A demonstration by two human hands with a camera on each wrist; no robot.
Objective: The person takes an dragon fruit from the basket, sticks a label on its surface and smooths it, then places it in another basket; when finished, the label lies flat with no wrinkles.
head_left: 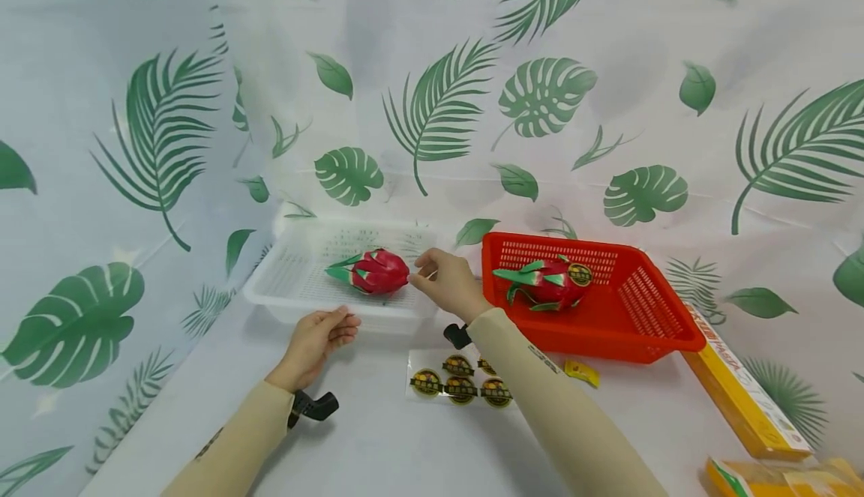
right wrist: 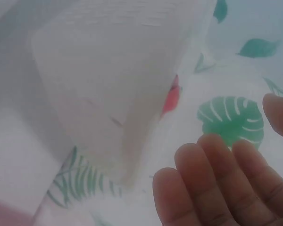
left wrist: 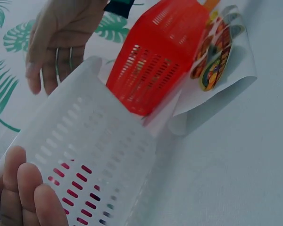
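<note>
A pink dragon fruit (head_left: 380,271) with green leafy tips lies in the white perforated basket (head_left: 283,303). Over that basket's right side is my right hand (head_left: 448,283), fingertips right at the fruit's rounded end. The right wrist view shows its fingers (right wrist: 203,183) loosely bent and the thumb apart from them. My left hand (head_left: 322,343) hangs at the basket's front rim, fingers loosely curled in front of the outer wall. In the left wrist view these fingers (left wrist: 26,188) overlap the wall, and the thumb is hidden. A second dragon fruit (head_left: 547,284), bearing a round black-and-gold sticker (head_left: 579,274), lies in the red basket (head_left: 607,339).
A clear sheet of round stickers (head_left: 461,390) lies on the table in front, partly under my right forearm. Beside it is a small yellow packet (head_left: 582,373). A long pasta box (head_left: 749,392) and an orange package (head_left: 783,478) lie at the right. Leaf-printed cloth (head_left: 432,25) hangs behind.
</note>
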